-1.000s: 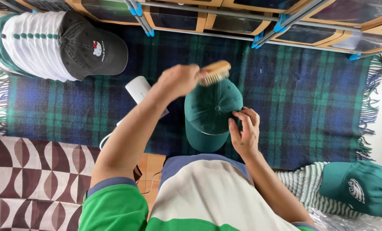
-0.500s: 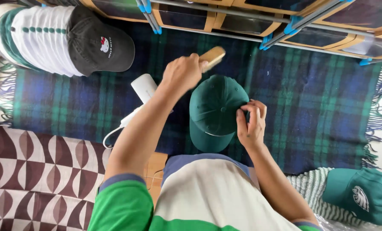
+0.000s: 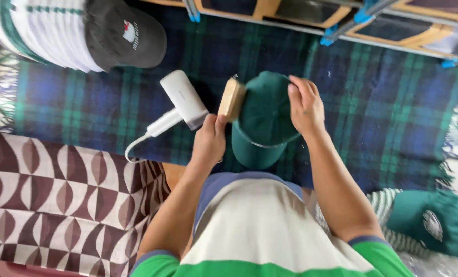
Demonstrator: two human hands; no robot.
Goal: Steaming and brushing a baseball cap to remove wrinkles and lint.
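Soft, even daylight fills the view, strongest at the left edge, where the plaid blanket's (image 3: pixel 85 102) fringe washes out in glare. Shadows are faint. Motion blur softens everything, especially the person's striped shirt (image 3: pixel 254 231) and both forearms; straight lines bow near the corners.

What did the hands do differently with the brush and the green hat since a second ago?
The left hand swung the wooden brush from the far top of the green cap down to its left side. The right hand shifted from the cap's near right edge up onto its crown. Nothing was let go: brush and cap stay held. The white hair dryer and plaid blanket stayed put.
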